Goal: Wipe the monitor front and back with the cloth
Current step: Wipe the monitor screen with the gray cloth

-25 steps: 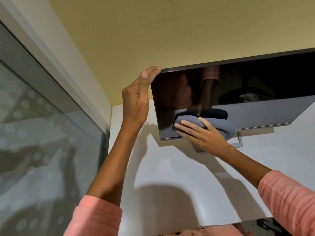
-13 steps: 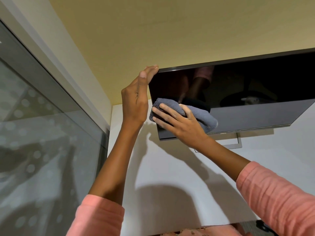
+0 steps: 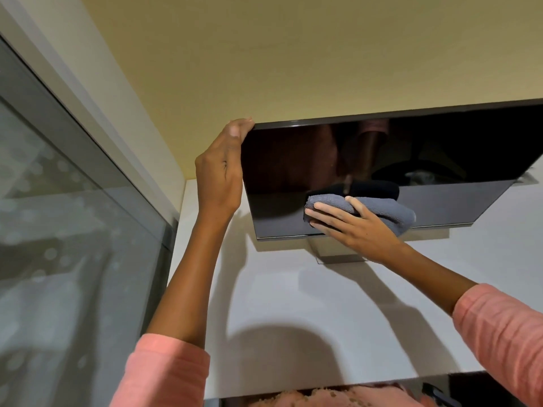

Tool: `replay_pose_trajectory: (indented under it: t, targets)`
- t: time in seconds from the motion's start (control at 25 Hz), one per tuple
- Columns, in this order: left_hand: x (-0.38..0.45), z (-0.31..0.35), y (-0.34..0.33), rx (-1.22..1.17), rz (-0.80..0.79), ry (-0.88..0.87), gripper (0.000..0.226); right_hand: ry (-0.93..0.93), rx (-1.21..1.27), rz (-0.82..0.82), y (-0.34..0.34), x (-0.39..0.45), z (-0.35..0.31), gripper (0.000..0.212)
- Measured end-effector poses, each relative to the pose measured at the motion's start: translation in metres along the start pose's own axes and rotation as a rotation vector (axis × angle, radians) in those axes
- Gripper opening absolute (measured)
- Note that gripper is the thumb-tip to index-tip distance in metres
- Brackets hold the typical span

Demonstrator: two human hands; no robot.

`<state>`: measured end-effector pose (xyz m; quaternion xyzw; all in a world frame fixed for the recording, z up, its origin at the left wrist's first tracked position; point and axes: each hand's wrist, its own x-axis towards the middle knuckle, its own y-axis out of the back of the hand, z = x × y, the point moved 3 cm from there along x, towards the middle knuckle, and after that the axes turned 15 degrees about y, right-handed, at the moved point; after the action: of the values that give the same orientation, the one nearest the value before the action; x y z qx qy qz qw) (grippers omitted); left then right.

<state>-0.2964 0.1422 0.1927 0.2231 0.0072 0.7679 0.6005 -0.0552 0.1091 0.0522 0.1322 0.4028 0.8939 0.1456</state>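
Window (image 3: 73,230) sitting far L of both hands. L hand (image 3: 220,177) is gripping the monitor (image 3: 440,160) at its top-left corner, fingers curling over the edge, prob bracing it so it isn't rocking under the wiping. To its R, the R hand (image 3: 352,227) is pressing the folded gray cloth (image 3: 382,214) onto the lower screen w/ fingers spread flat on top. Front wipe is underway; back likely not done yet. Monitor standing on the white desk (image 3: 323,304), stretching R past both hands.

Warm dim light, hard arm shadows, wide-angle warping.
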Motion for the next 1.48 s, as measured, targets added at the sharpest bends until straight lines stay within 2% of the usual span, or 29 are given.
replay_pose_trajectory:
  t: [0.24, 0.48, 0.68, 0.84, 1.04, 1.24, 1.36, 1.48]
  targets:
    - [-0.005, 0.003, -0.005, 0.023, 0.07, 0.014, 0.039, -0.06, -0.043, 0.09, 0.019, 0.014, 0.029, 0.054]
    - [-0.004, 0.006, -0.006, 0.032, 0.095, 0.02, 0.037, -0.039, -0.029, 0.154, 0.016, 0.058, 0.014, 0.06]
    - [-0.007, 0.005, -0.006, 0.063, 0.115, 0.008, 0.038, 0.114, 0.003, -0.01, 0.001, 0.046, -0.009, 0.068]
    - [-0.009, 0.007, -0.008, 0.055, 0.129, 0.027, 0.038, 0.109, 0.015, -0.077, -0.003, -0.003, -0.003, 0.071]
    - [-0.009, 0.007, -0.011, 0.038, 0.155, 0.044, 0.039, 0.008, -0.024, -0.015, 0.002, -0.045, 0.029, 0.063]
    - [-0.008, 0.006, -0.012, 0.021, 0.18, 0.046, 0.038, -0.12, -0.028, 0.165, 0.015, -0.016, 0.048, 0.051]
    - [-0.008, 0.004, -0.012, 0.024, 0.189, 0.037, 0.04, -0.104, -0.017, 0.212, 0.015, 0.013, 0.036, 0.05]
    - [-0.007, 0.002, -0.011, 0.041, 0.18, 0.033, 0.04, -0.019, -0.005, 0.189, 0.006, 0.022, 0.02, 0.055]
